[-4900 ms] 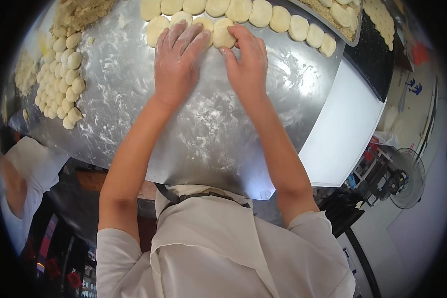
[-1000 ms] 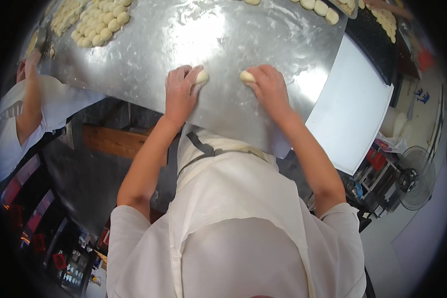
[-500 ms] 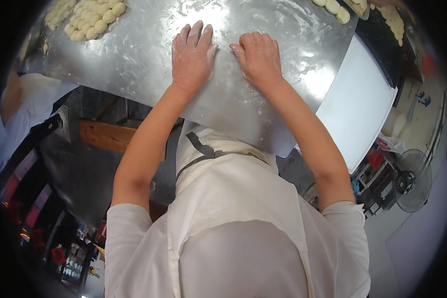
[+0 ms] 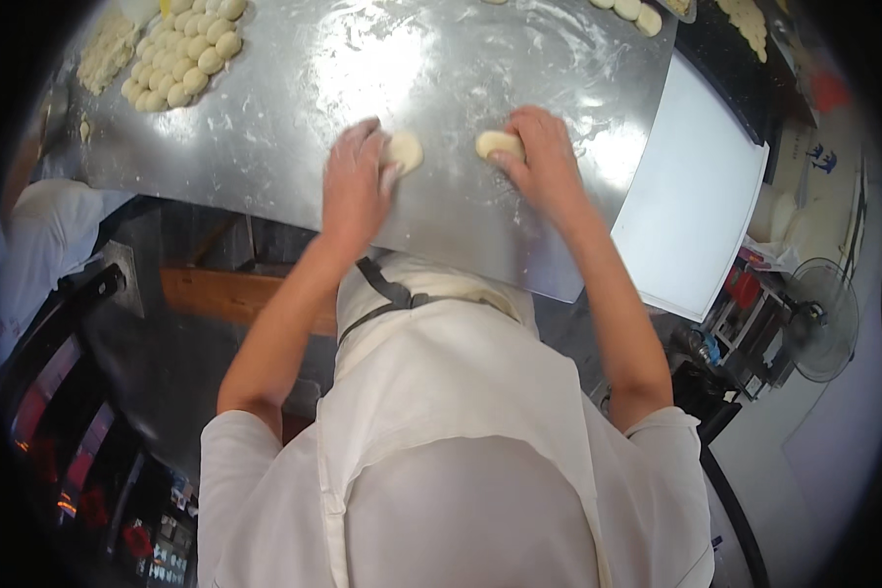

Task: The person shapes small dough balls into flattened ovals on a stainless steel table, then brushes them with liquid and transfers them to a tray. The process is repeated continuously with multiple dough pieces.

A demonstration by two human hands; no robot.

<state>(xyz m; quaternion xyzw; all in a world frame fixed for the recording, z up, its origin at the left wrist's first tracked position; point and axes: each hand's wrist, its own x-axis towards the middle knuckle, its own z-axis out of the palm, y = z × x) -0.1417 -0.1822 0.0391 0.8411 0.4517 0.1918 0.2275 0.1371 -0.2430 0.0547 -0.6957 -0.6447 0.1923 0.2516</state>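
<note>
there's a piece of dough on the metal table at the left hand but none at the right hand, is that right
Not quite: the right hand has dough too. The head view shows a second piece at its thumb and fingers. The left hand does have its own dough on the metal table.

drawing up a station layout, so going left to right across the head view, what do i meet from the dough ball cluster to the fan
Dough ball cluster → left hand → left dough piece → right dough piece → right hand → white panel → fan.
</note>
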